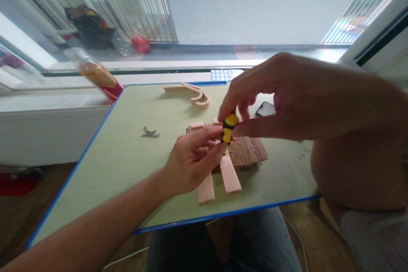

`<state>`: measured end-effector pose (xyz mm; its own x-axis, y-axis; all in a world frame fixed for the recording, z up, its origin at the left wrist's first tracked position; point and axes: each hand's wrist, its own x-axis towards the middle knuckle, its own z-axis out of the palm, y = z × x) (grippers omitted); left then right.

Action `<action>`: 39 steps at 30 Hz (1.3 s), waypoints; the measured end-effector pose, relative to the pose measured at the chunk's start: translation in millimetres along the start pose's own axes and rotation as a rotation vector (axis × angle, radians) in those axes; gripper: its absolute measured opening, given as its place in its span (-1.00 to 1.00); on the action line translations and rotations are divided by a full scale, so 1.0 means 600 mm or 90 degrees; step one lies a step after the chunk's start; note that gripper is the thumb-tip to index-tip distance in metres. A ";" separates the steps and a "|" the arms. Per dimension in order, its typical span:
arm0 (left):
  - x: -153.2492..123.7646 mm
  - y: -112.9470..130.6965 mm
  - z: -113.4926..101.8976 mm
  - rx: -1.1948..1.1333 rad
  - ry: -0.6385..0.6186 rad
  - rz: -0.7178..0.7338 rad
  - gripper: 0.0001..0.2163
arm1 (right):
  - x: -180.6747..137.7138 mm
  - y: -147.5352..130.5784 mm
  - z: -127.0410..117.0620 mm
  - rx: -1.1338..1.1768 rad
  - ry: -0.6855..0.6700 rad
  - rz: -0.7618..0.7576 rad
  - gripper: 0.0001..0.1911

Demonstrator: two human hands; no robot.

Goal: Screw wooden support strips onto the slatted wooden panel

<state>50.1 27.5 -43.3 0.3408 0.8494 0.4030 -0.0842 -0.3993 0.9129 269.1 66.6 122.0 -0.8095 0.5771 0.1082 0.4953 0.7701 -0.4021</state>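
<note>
Head view: nearest me, two pale wooden strips (231, 177) reach toward the near edge of the green table (127, 161), overlapping a brown ridged piece (250, 151). Above them, my right hand (293, 93) pinches a yellow-and-black tool handle (230, 120) between thumb and fingers; my left hand (191, 161) curls its fingertips in at the lower end, though I cannot tell what they grip. Small metal pieces (150, 133) lie toward the left edge, a phone (265, 109) toward the far right corner, curved wooden parts (178, 89) by the far edge. Beside the far left corner, a bottle (98, 75) tilts.
</note>
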 end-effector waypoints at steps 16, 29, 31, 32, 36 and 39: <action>-0.006 -0.016 0.004 -0.054 0.058 0.008 -0.82 | 0.017 0.000 0.021 -0.078 0.039 0.020 -0.61; -0.009 -0.013 -0.002 -0.057 0.016 -0.048 -0.79 | 0.003 -0.001 0.000 0.061 -0.038 -0.026 -0.71; -0.009 -0.014 -0.002 -0.056 0.005 -0.031 -0.81 | 0.004 0.000 0.002 0.036 -0.029 -0.027 -0.77; -0.008 -0.013 -0.002 -0.056 -0.005 -0.022 -0.82 | 0.005 0.000 0.003 0.024 -0.024 -0.023 -0.81; -0.005 -0.009 -0.001 -0.044 -0.018 0.004 -0.91 | 0.007 -0.002 0.005 0.002 -0.011 0.011 -0.92; -0.004 -0.006 -0.001 -0.005 0.025 0.015 -0.87 | 0.010 -0.006 0.004 -0.005 -0.005 0.035 -0.95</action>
<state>49.0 27.0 -47.4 0.3018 0.8523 0.4272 -0.0990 -0.4176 0.9032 261.5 66.9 121.6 -0.7836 0.6163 0.0788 0.5413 0.7394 -0.4004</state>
